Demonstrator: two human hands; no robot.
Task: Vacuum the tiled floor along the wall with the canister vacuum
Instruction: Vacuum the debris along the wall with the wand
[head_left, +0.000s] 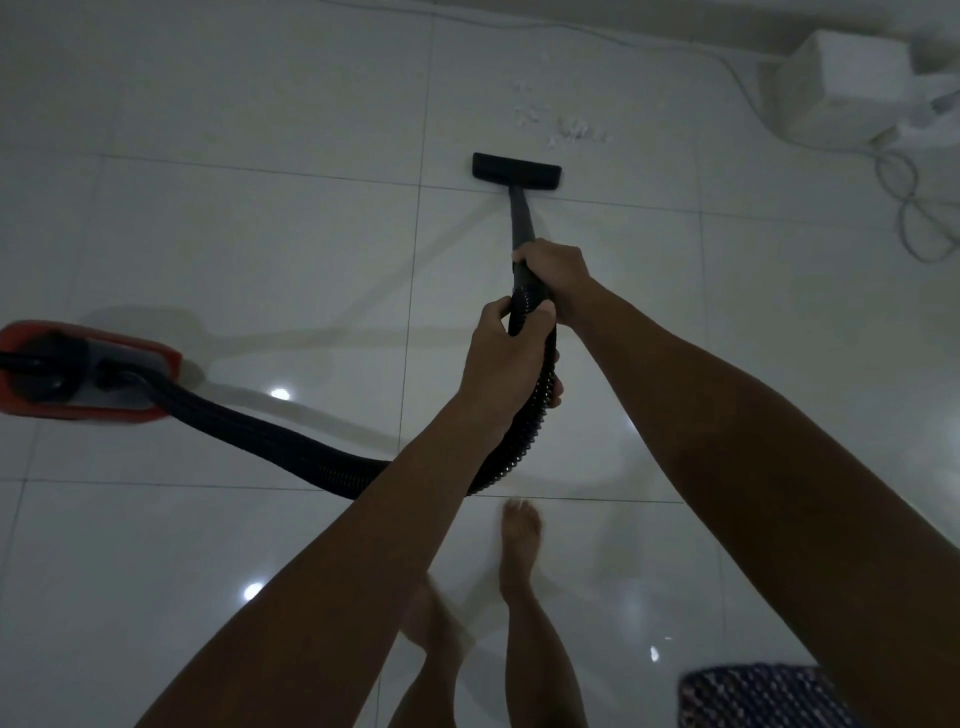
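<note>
Nearest the camera, a blue-and-white patterned mat (753, 693) lies at the lower right, and two bare feet (521, 535) stand on the glossy tiled floor (260, 234) just below the hose (291, 447). The ribbed black hose loops from the red canister vacuum (78, 371), which sits well left of the hose's bend, up into both hands. The left hand (506, 364) is curled around the hose; the right hand (553, 273), just beyond it, is wrapped tight on the wand (521, 218). Beyond the hands, the black floor nozzle (516, 170) rests flat on the tiles. Just past the nozzle lie scattered white scraps (561, 122). Right of the nozzle, by the wall, stands a white box (841, 83) with white cables (906, 202) trailing beside it; its contents cannot be seen.
</note>
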